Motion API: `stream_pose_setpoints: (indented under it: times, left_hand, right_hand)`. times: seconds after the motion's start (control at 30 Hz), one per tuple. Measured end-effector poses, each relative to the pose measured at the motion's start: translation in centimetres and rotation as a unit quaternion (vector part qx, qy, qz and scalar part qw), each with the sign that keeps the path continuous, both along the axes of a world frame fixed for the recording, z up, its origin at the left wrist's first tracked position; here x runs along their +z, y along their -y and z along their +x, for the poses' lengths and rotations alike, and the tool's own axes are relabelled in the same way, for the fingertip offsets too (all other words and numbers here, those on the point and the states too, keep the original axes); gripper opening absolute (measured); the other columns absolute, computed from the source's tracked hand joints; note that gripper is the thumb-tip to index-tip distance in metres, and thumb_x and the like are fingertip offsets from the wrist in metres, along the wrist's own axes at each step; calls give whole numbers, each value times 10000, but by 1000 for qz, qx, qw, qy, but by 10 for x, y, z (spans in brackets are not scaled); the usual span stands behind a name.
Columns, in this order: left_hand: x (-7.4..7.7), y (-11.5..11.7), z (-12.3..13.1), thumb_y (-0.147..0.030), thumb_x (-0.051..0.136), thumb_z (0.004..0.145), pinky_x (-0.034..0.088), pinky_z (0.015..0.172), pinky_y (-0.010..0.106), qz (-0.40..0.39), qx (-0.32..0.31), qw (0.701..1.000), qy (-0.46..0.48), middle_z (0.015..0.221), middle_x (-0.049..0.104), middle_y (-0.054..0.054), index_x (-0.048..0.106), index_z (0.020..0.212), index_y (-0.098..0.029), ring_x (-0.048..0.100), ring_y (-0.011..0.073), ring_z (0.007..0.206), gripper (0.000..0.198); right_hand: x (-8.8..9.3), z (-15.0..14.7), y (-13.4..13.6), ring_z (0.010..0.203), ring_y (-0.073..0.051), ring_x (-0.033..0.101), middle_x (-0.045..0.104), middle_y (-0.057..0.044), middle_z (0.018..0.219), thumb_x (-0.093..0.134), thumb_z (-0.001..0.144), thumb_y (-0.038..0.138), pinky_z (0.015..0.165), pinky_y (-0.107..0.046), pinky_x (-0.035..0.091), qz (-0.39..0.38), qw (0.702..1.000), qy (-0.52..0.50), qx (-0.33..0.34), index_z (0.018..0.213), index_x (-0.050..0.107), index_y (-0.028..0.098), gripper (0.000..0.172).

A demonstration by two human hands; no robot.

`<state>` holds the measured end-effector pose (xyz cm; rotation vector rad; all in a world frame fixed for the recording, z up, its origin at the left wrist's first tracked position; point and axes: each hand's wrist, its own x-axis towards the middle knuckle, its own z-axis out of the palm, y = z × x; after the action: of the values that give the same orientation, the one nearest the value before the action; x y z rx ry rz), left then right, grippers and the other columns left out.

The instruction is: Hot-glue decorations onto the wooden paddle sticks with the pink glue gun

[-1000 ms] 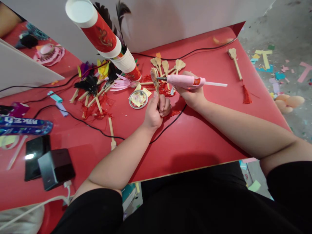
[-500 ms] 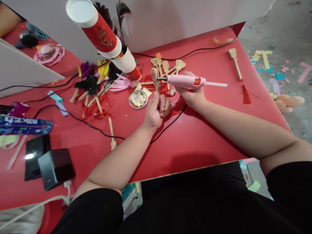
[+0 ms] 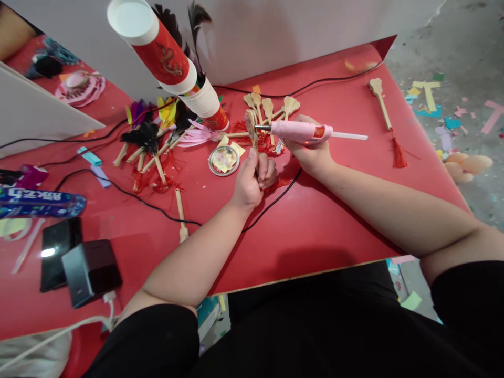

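Upright in my left hand (image 3: 254, 178) is a small wooden fan-shaped piece (image 3: 251, 123) on a stick, its handle wrapped by my closed fingers. My right hand (image 3: 311, 149) grips a pink hot glue gun (image 3: 295, 131), with a white glue stick (image 3: 350, 135) poking out of its back end. The gun's metal nozzle meets the face of the wooden head, or nearly so. Below the head lies a round tin (image 3: 223, 160) with yellowish scraps. Behind my hands are several more wooden pieces (image 3: 290, 105) with red tassels.
Stacked red paper cups (image 3: 169, 58) hold black feathers. Feather-topped sticks (image 3: 144, 139) lie at left, beside a blue packet (image 3: 43, 203), a phone (image 3: 59, 236) and a dark charger block (image 3: 92, 273). A tasselled stick (image 3: 381, 102) rests at right. Black cords (image 3: 137, 194) cross the red table (image 3: 307, 220).
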<state>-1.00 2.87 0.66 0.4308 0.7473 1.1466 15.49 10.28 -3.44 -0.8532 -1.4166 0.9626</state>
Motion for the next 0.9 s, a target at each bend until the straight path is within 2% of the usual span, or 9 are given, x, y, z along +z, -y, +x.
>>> stream_pose_setpoints:
  times: [0.17,0.47,0.53,0.6,0.7,0.77,0.9]
  left_hand:
    - [-2,0,-1,-591,439,1222,211,412,169,-10,5,1000,10,512,281,-35,284,582,-183,236,58,399,774]
    - [-4,-1,-2,-602,486,1209,213,410,181,-22,11,1000,12,513,296,-35,280,603,-192,252,60,397,760]
    - [-9,-1,-4,-595,546,1192,214,416,190,7,3,1000,-10,513,320,-34,316,586,-190,254,60,402,765]
    - [-14,3,-3,-566,636,1164,249,440,184,70,-33,996,-53,505,378,-20,377,555,-181,300,58,419,765]
    - [-17,11,1,-573,734,1112,301,478,177,140,-97,981,-87,496,425,-1,452,526,-170,364,63,449,765]
    - [-13,15,4,-613,700,1119,289,465,177,132,-110,983,-68,487,387,-12,452,522,-170,332,59,435,784]
    - [3,11,3,-600,516,1201,220,409,166,44,-78,996,-15,499,295,-43,366,549,-176,234,48,394,792]
  right_hand:
    - [0,1,-1,792,-198,579,582,-6,832,914,814,825,798,-425,641,4,1000,5,5,881,547,269,669]
    - [8,-1,5,831,-218,601,566,-3,824,977,781,707,783,-411,633,-51,999,13,-13,881,523,279,632]
    - [8,-2,5,822,-214,608,556,0,812,959,807,714,766,-402,622,-54,998,0,-13,891,523,277,623]
    - [4,-1,1,787,-200,609,540,8,782,922,860,719,726,-382,604,-74,997,-9,-26,902,527,271,599]
    - [-8,2,-11,626,-162,528,477,26,663,841,947,728,596,-359,542,-132,989,-19,-57,835,502,268,583]
    - [-16,4,-20,544,-154,466,420,39,602,780,981,775,521,-361,509,-148,987,-23,-64,804,464,280,614]
    - [-21,5,-27,534,-172,476,389,49,604,778,969,791,511,-380,552,-143,988,-27,-50,843,469,292,601]
